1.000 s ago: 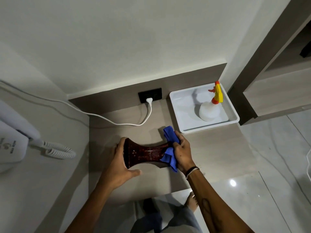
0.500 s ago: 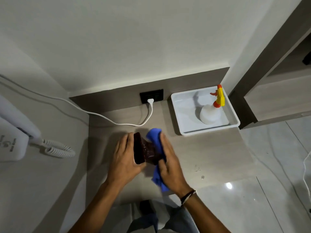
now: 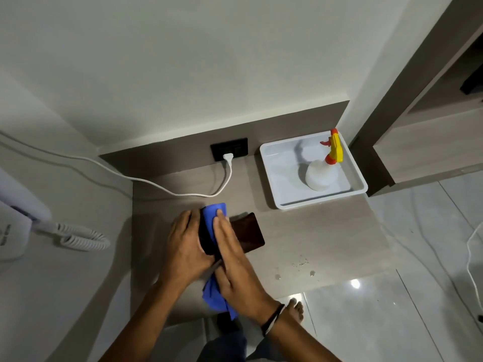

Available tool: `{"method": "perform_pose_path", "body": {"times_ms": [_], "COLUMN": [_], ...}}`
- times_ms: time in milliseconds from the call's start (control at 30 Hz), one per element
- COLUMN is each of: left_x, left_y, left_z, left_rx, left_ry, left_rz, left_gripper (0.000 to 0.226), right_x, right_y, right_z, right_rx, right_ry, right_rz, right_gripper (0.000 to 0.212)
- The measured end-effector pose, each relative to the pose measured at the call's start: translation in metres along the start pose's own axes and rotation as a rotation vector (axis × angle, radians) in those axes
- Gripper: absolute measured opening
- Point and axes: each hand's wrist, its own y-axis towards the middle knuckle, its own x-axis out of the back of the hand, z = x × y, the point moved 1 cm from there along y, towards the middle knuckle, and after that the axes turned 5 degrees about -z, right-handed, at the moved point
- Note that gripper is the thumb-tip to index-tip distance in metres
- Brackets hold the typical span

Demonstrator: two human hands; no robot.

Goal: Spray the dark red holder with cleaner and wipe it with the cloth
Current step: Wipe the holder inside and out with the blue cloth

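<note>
The dark red holder (image 3: 248, 232) lies on its side on the grey counter (image 3: 313, 236), its flat end pointing right. My left hand (image 3: 184, 246) grips its left end. My right hand (image 3: 232, 262) presses the blue cloth (image 3: 213, 212) flat against the holder's middle; the cloth's tail (image 3: 217, 296) hangs below my palm. Both hands hide most of the holder's body. The white spray bottle (image 3: 320, 176) with a yellow and orange trigger stands apart in a tray.
A white tray (image 3: 282, 163) sits at the counter's back right. A white cable (image 3: 167, 188) runs from a black wall socket (image 3: 229, 150) across the counter's back. A wall phone with coiled cord (image 3: 78, 237) hangs left. Water drops (image 3: 300, 263) dot the counter. Tiled floor lies right.
The holder has been turned so its flat end now points right. My right hand slid the cloth left over its middle, and my left hand shifted around the left end.
</note>
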Motion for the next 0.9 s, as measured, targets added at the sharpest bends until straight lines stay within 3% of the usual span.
{"method": "perform_pose_path", "body": {"times_ms": [67,133,200,367,433,567,633,667,733,767,833,900], "left_x": [0.003,0.006,0.005,0.002,0.005,0.012,0.013,0.015,0.015,0.013,0.009,0.001], "left_y": [-0.002,-0.004,-0.004,-0.002,-0.002,-0.001,0.0,0.001,0.004,0.005,0.008,0.011], "left_z": [0.006,0.005,0.0,-0.002,0.004,0.007,0.005,0.006,0.004,0.004,0.0,-0.01], "left_rx": [0.001,0.014,0.016,0.002,-0.001,-0.04,-0.057,-0.049,-0.04,-0.041,-0.054,-0.078], "left_ry": [0.03,0.035,0.016,-0.045,-0.021,0.079,0.112,0.117,0.122,0.13,0.146,0.155], "left_rz": [0.015,0.021,0.018,-0.015,0.007,0.027,0.028,0.027,0.036,0.044,0.066,0.085], "left_gripper": [0.097,0.104,0.106,0.071,0.08,0.105,0.108,0.11,0.111,0.112,0.113,0.113], "right_x": [0.01,0.031,0.039,0.005,0.01,0.04,0.053,0.057,0.063,0.065,0.073,0.086], "right_y": [0.009,0.015,0.019,0.022,0.024,0.009,-0.001,-0.005,-0.011,-0.012,-0.013,-0.007], "right_z": [-0.02,-0.043,-0.045,0.001,-0.011,-0.071,-0.082,-0.091,-0.098,-0.1,-0.095,-0.087], "right_rx": [0.011,-0.125,-0.187,0.072,0.06,-0.156,-0.287,-0.314,-0.264,-0.23,-0.219,-0.198], "right_ry": [-0.134,-0.28,-0.248,-0.053,-0.087,-0.252,-0.183,-0.175,-0.232,-0.282,-0.297,-0.327], "right_rz": [0.01,0.018,0.007,0.02,0.003,0.118,0.163,0.126,0.121,0.073,0.013,-0.052], "right_gripper": [0.099,0.091,0.082,0.1,0.097,0.083,0.052,0.055,0.094,0.09,0.052,0.074]}}
